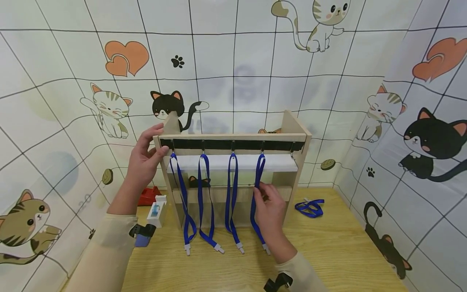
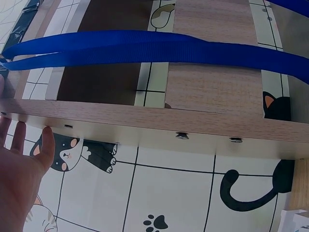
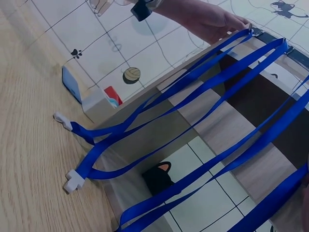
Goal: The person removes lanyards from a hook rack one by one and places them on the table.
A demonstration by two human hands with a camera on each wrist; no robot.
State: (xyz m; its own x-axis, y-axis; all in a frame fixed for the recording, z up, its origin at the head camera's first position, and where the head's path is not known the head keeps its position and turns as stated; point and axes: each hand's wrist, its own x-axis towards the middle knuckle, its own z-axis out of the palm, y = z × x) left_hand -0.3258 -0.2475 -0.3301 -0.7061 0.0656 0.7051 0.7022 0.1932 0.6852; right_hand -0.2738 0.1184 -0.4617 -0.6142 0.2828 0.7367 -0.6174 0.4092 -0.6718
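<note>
A small wooden rack [image 1: 308,140] stands on the table, with a black strip [image 1: 219,144] of hooks along its upper front. Several blue lanyards with white clips hang in a row from the hooks. My left hand [image 1: 146,158] grips the rack's upper left corner, thumb in front; its fingers [image 2: 46,147] lie against the outer side panel in the left wrist view. Farther right, my right hand [image 1: 270,207] pinches the rightmost hanging lanyard [image 1: 258,174] partway down, between thumb and fingers. A hook [image 1: 293,148] at the strip's right end is bare.
Another blue lanyard [image 1: 310,207] lies bunched on the wooden table [image 1: 346,243], right of the rack. Left of it stand a white box [image 1: 156,215], a red object [image 1: 147,196] and a blue item [image 1: 142,241]. Cat-patterned cloth [image 1: 233,52] hangs behind and at both sides.
</note>
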